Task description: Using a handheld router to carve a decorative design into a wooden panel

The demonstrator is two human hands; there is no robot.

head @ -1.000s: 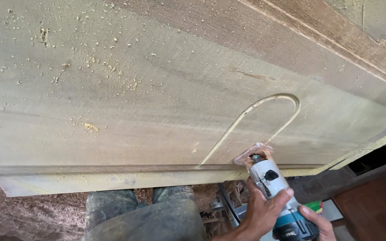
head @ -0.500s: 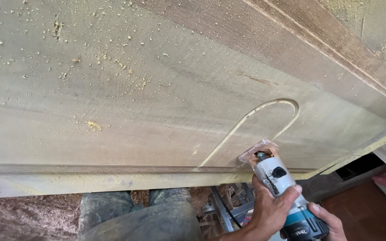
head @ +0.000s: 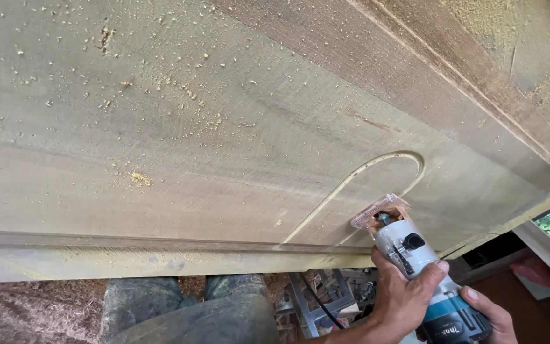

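Item: handheld trim router, silver-grey upper body with a black knob, teal and black lower housing bearing a small pale label whose printing goes unrecorded, and a clear square base plate at its tip. The base plate rests flat on a large wooden panel, just beyond the fingertips, at the near leg of a curved groove that loops like a hairpin above the fingers and runs back down toward the panel's front edge. Left hand: fingers curled closed around the silver-grey body, thumb on the far side, grip full. Right hand: only partly in view at the lower border, fingers wrapped about the teal housing below the left hand; how tightly they close cannot be told. Panel surface: pale greenish-brown, dusted with sawdust, scattered thickest well away from the fingers toward the upper left. A darker raised strip crosses the panel far above the hands. Under the front edge, below and beside the left wrist: the person's knees in dusty trousers, and a black cord trailing downward.
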